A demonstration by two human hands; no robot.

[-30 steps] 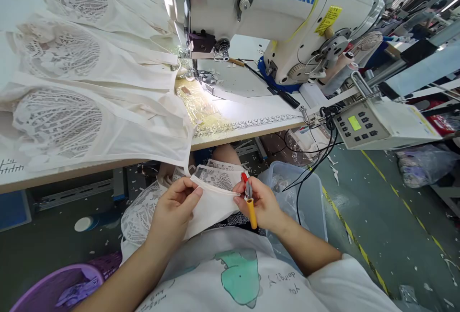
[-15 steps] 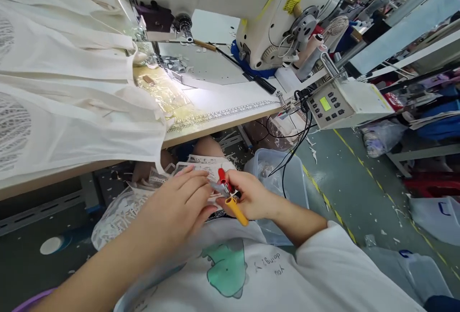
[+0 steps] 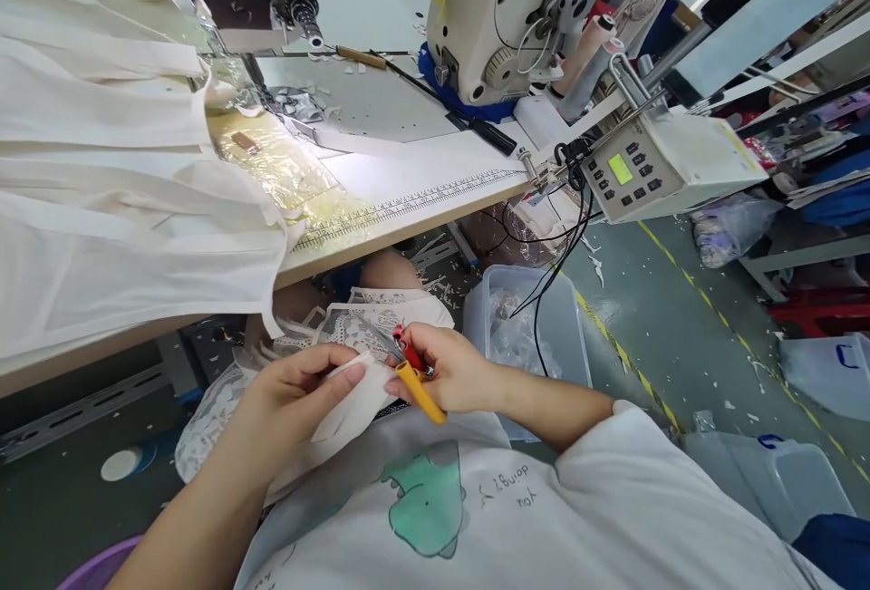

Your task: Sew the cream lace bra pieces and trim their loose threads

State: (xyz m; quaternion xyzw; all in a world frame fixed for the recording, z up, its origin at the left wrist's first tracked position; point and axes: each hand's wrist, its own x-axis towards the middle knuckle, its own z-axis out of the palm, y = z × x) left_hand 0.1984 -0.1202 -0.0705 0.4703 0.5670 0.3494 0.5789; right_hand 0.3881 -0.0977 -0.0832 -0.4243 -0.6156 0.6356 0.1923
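Note:
My left hand point(image 3: 292, 400) pinches a cream fabric piece with a lace panel point(image 3: 353, 395) held over my lap, below the table edge. My right hand point(image 3: 452, 372) grips small thread snips point(image 3: 408, 371) with a red and a yellow handle, their metal blades pointing left onto the fabric beside my left fingertips. More lace pieces point(image 3: 224, 400) lie in my lap under both hands.
A white sewing machine point(image 3: 476, 10) stands on the table point(image 3: 421, 200), with cream garments point(image 3: 109, 173) piled at the left. A control box point(image 3: 652, 169) hangs at the right edge, cables dangling over a clear plastic bin point(image 3: 536, 327). A purple basket point(image 3: 95, 567) shows at bottom left.
The camera view swung right and downward. My left hand slid back down the fabric, and my right hand turned the snips so their blades lie flatter against the piece.

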